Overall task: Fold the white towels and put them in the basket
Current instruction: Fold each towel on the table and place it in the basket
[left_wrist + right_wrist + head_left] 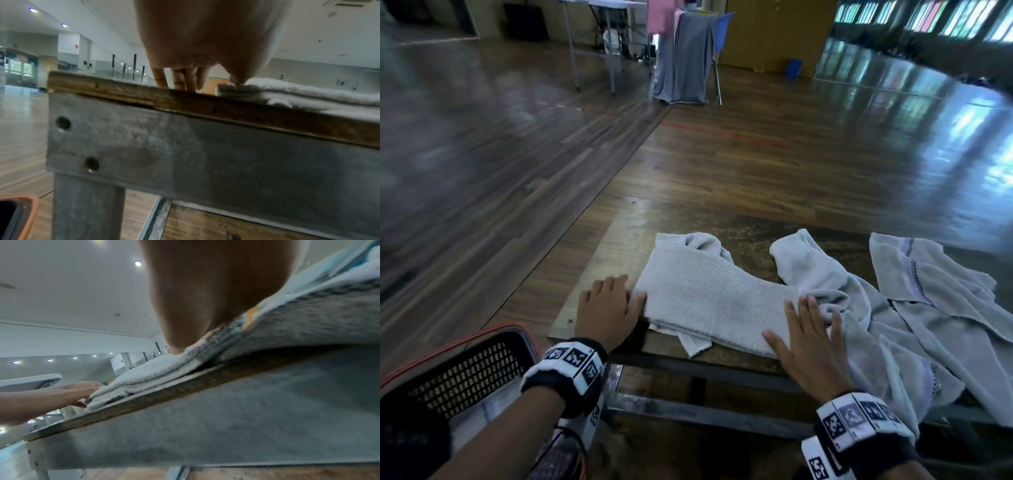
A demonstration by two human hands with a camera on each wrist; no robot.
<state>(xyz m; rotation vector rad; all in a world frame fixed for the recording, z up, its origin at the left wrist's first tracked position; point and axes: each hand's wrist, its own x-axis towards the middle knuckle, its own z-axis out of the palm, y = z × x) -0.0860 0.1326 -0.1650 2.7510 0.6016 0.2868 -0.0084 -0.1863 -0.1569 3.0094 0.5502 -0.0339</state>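
A folded white towel (709, 298) lies on the wooden table (599, 260) near its front edge. My left hand (613, 305) rests on the tabletop at the towel's left end, fingers relaxed and thumb against the towel's edge. In the left wrist view the left hand (193, 65) touches the folded towel (298, 94) at its corner with the thumb tip. My right hand (808, 332) lies flat with spread fingers on the towel's right end. The black mesh basket (465, 370) with an orange rim stands low at the left, below the table.
A crumpled white towel (808, 267) and a spread one with a dotted stripe (935, 284) lie to the right, partly hanging over the front edge. The table has a metal frame (144, 146). Beyond it is wooden floor, with a draped chair (688, 54) far off.
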